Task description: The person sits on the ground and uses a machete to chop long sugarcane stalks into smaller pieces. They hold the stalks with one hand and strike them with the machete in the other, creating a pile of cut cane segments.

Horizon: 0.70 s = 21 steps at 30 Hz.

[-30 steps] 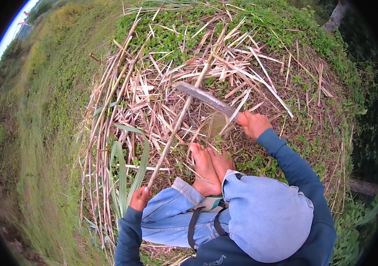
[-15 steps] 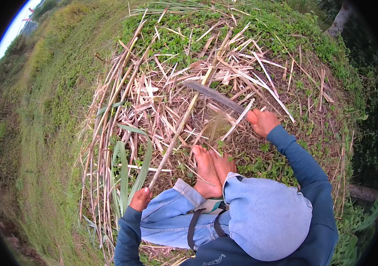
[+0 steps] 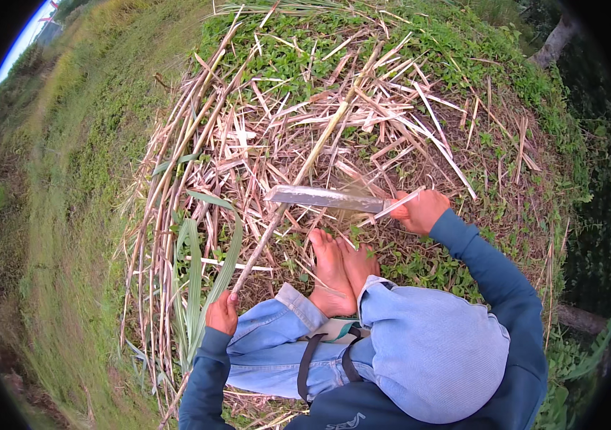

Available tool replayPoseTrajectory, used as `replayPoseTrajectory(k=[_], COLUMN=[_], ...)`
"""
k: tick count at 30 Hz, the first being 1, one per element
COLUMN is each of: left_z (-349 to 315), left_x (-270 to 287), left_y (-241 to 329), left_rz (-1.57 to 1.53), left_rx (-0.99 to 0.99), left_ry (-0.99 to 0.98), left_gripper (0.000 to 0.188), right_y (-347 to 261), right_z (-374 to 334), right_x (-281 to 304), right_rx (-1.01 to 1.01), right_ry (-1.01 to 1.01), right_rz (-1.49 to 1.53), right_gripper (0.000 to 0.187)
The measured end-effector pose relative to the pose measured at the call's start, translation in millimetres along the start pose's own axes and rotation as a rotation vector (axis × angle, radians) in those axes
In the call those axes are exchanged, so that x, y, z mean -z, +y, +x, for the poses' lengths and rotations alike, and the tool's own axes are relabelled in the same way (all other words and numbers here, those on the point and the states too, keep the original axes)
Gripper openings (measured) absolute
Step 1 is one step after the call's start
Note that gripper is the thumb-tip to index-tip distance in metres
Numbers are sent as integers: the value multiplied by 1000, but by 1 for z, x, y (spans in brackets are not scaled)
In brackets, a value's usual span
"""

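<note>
My left hand point(image 3: 221, 313) is closed round the near end of a long, yellowish-brown stalk point(image 3: 327, 135). The stalk slants away from me, up and to the right, over the ground litter. In my right hand point(image 3: 421, 210) is a machete point(image 3: 328, 198), gripped by its handle. Its long, worn grey blade lies almost level and points left, its tip part crossing the stalk about midway along. Whether blade and stalk touch, I cannot tell. A pale thin strip point(image 3: 400, 203) shows by the handle, across my right fingers.
A row of long, thin stalks point(image 3: 164, 215) lies at the left, with long green leaves point(image 3: 195, 287) beside my left hand. Split pale pieces point(image 3: 244, 140) litter the ground ahead. My bare feet point(image 3: 332, 276) are close below the blade. A trunk point(image 3: 555, 41) stands far right.
The machete has come down and toward me along the stalk, its blade turning from slanted to nearly level. My left hand has shifted slightly left, still on the stalk.
</note>
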State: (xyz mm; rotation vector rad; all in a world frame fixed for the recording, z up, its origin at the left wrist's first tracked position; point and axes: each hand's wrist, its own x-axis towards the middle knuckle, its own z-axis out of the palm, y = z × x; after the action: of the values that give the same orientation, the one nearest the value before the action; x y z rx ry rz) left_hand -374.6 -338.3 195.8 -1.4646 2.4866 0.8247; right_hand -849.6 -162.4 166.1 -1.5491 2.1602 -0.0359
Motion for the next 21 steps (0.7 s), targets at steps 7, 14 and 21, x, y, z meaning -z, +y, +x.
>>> replayPoseTrajectory(k=[7,14,21], left_z=[-4,-4,-7], left_x=[-4,-5,-5], left_y=[4,13,9], left_rz=[199,236,225], left_rx=[23,3,26], left_ry=[133,150,126], left_gripper=[29,23,24], right_y=[4,20,14], right_z=[13,28,15], right_x=[-13,-27,-28], right_rx=[-113,-290,-39], right_ry=[97,190,89], right_rz=[100,149,53], right_gripper=[30,31,32])
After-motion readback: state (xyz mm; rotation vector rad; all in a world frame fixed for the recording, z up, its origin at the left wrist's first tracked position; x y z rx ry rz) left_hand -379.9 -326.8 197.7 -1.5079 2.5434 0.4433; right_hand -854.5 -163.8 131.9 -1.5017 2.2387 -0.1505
